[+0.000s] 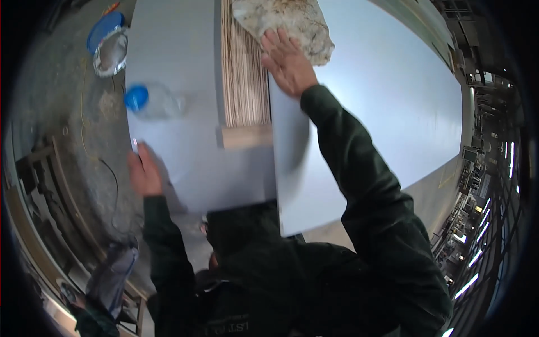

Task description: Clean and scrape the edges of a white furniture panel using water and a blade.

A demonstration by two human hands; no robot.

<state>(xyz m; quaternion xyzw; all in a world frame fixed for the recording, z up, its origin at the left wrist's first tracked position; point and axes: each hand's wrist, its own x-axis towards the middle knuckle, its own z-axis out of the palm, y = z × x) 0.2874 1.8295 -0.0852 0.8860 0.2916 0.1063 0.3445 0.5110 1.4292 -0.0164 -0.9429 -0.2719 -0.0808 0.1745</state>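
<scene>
My right hand (287, 63) lies flat with its fingers stretched out on a stained, off-white cloth-like bundle (306, 25). The bundle rests over the far end of a stack of thin wood strips (245, 73). At the left edge of the pale board (185, 33), my left hand (146, 171) has its fingers closed near a small shiny spot; what they hold cannot be made out. Beyond that hand, a blurred clear container with a blue lid (136, 98) lies on the board.
A light wooden block (247, 136) sits at the strips' near end. To the right is a large white panel (376, 95). On the floor at left are a blue round container (105, 29), a foil-like, silvery-rimmed dish (111, 53) and a dark cable (117, 191). Another person's sleeve (95, 320) shows lower left.
</scene>
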